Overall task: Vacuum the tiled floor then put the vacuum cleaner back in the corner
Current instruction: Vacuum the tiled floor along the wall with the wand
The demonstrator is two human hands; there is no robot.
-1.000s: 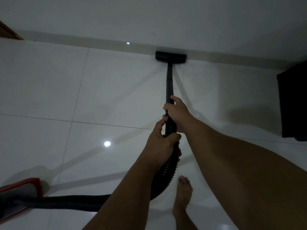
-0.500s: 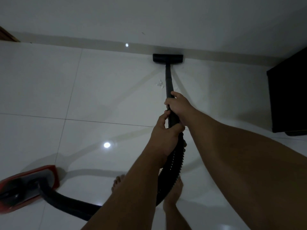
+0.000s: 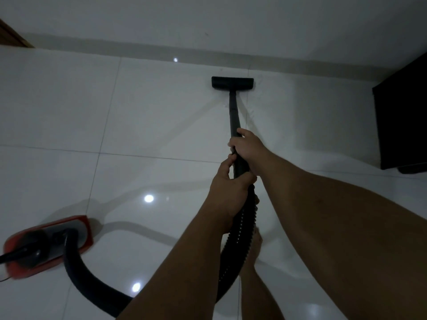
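Observation:
A black vacuum wand [image 3: 233, 114] runs from my hands to its flat black floor head [image 3: 232, 82], which lies on the white tiled floor [image 3: 150, 116] a little short of the wall. My right hand [image 3: 248, 147] grips the wand higher up. My left hand [image 3: 227, 188] grips it just below, where the ribbed black hose [image 3: 240, 241] begins. The hose loops down and left to the red vacuum body [image 3: 46, 244] on the floor at the lower left.
A white wall with a grey skirting [image 3: 277, 60] crosses the top. A dark cabinet [image 3: 402, 121] stands at the right edge. A wooden edge [image 3: 11, 34] shows at the top left. My bare foot [image 3: 254, 248] is under the hose.
The floor head has drawn back from the skirting toward me. The red vacuum body has rolled further into view at the lower left. Both hands keep their grip.

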